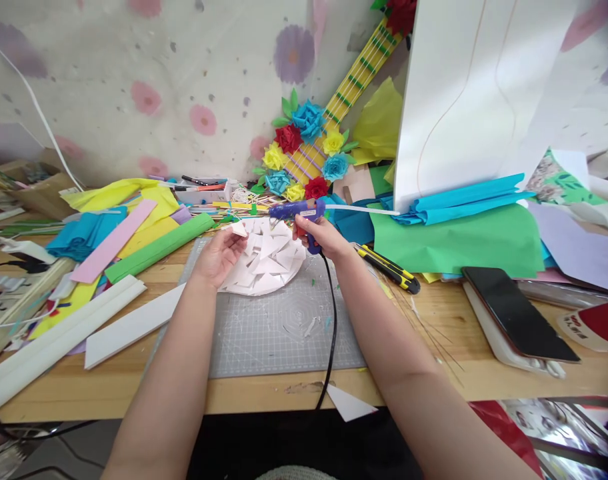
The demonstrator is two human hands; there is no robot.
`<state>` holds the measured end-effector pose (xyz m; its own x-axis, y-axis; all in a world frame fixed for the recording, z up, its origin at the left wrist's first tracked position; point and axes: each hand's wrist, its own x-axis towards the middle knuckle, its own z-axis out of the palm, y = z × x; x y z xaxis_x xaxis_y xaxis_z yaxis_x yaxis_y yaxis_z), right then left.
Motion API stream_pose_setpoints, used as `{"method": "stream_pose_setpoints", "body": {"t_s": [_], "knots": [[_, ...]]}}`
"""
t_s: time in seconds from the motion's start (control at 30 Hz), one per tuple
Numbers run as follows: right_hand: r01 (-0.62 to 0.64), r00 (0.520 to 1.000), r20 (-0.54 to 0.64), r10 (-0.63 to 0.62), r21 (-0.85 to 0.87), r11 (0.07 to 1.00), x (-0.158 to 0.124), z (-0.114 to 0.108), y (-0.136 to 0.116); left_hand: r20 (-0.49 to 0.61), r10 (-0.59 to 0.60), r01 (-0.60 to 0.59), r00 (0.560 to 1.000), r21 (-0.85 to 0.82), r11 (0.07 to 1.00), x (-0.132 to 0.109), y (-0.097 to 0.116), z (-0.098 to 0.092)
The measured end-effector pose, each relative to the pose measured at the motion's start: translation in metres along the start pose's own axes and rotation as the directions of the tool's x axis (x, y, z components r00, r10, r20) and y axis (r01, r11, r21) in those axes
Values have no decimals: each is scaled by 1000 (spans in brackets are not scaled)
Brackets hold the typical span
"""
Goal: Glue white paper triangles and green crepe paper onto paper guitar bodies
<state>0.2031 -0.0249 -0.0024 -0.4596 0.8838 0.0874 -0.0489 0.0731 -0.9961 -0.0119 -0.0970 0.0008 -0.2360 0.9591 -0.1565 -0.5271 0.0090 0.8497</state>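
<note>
Left hand holds paper piece | right hand grips glue gun

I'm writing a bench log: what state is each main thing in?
Left hand: holding white paper piece
Right hand: gripping glue gun
Glue gun: glue stick protruding from rear
Paper disc: layered with white triangles
Cutting mat: flat, bearing scraps
Cutter: lying down, blade unclear
Phone: screen dark
Narrow green paper: rolled or folded
Paper guitar: tilted
</note>
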Motion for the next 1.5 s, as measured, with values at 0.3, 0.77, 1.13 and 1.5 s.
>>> {"method": "stream_pose_setpoints", "body": {"t_s": [0.3,0.77,1.13,1.5], "knots": [[16,991,136,3,-134,991,-2,8,6,32,-146,147,989,-3,989,2,-4,0],[13,998,63,-8,-93,996,1,2,6,68,-118,122,991,-55,991,0,-2,-1],[-13,992,-123,13,3,1000,7,0,9,138,-45,39,989,45,998,0,-8,1],[-46,989,-141,46,6,999,11,-5,23,390,432,-491,813,859,148,-1,-29,4]]}}
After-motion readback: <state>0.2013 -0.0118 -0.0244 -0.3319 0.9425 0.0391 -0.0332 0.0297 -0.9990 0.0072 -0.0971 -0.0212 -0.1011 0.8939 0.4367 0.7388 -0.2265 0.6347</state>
